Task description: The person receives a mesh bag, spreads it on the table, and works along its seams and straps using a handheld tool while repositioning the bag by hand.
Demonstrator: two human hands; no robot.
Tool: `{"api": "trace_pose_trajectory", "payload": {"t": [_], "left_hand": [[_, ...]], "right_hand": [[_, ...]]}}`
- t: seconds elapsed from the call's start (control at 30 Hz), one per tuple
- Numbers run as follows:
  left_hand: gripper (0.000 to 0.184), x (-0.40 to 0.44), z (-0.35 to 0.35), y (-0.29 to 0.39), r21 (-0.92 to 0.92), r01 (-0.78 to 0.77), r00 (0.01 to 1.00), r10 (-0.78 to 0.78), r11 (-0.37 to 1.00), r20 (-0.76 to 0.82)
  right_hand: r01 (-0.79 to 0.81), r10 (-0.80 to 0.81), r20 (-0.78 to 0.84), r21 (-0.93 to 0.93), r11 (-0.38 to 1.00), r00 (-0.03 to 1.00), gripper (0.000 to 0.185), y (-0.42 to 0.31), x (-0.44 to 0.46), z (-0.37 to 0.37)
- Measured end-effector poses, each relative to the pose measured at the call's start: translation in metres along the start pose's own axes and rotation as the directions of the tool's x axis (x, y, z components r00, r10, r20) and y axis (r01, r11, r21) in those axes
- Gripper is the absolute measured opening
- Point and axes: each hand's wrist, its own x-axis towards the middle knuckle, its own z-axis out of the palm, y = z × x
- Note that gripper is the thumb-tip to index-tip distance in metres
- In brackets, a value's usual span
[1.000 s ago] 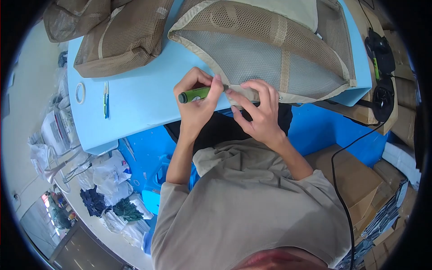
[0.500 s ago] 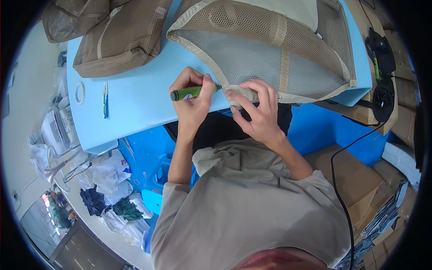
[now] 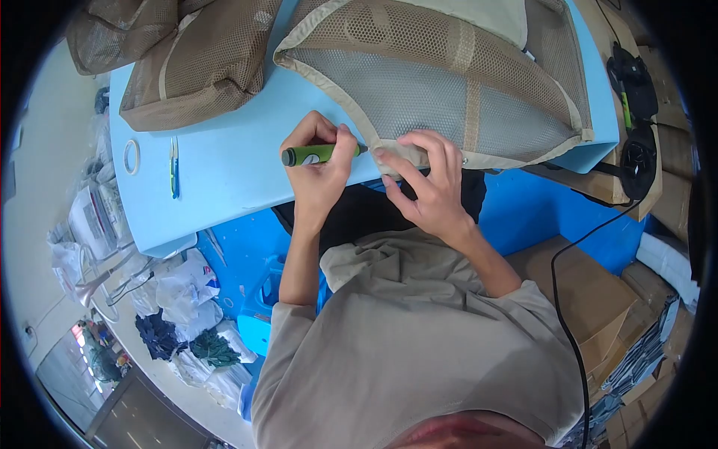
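My left hand (image 3: 318,161) is closed around a green marker pen (image 3: 310,154) with a dark end. The pen's tip points right, at the beige edging of a mesh bag (image 3: 426,86); I cannot tell whether it touches the cloth. On that same near corner is my right hand (image 3: 430,176), thumb and index finger gripping the beige band and the other fingers bent over it. The bag is brown and grey mesh with beige binding, spread over the light blue table (image 3: 224,176).
More brown mesh bags (image 3: 198,63) lie at the table's far left. A tape roll (image 3: 132,157) and a slim blue-green tool (image 3: 174,168) sit on the left. Cardboard boxes (image 3: 576,292) and a black cable (image 3: 557,299) are at the right, plastic bags (image 3: 183,292) at lower left.
The view has shifted very slightly. Both hands, the marker pen and the mesh bag stay practically where they were.
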Motion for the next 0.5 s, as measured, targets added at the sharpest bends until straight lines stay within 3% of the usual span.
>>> {"api": "trace_pose_trajectory", "payload": {"t": [0.5], "left_hand": [[0.027,0.000,0.002,0.006,0.033,0.001,1.000,-0.002,0.999,0.008]], "right_hand": [[-0.003,0.003,-0.005,0.011,1.000,1.000,0.045,0.000,0.000,0.000]]}}
